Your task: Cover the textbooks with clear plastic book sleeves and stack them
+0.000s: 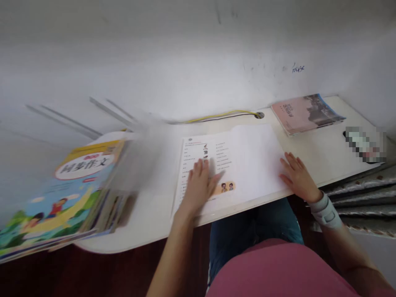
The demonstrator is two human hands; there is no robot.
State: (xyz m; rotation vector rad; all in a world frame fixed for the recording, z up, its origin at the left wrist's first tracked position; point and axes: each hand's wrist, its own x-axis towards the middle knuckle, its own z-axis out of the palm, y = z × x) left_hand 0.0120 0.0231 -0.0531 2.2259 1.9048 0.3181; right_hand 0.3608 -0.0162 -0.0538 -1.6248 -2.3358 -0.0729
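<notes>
An open workbook lies flat on the white desk in front of me. Its left page shows printed lines and a small cartoon of two children. My left hand lies flat on the left page, fingers stretched out, holding nothing. Fingers spread, my right hand rests on the right page's outer edge near the desk's front. A grey wrist band sits on my right wrist.
A stack of colourful books stands at the left, blurred at its right side. A pink book lies at the back right. A yellow cable runs along the wall into a desk hole. A blurred-out object sits at far right.
</notes>
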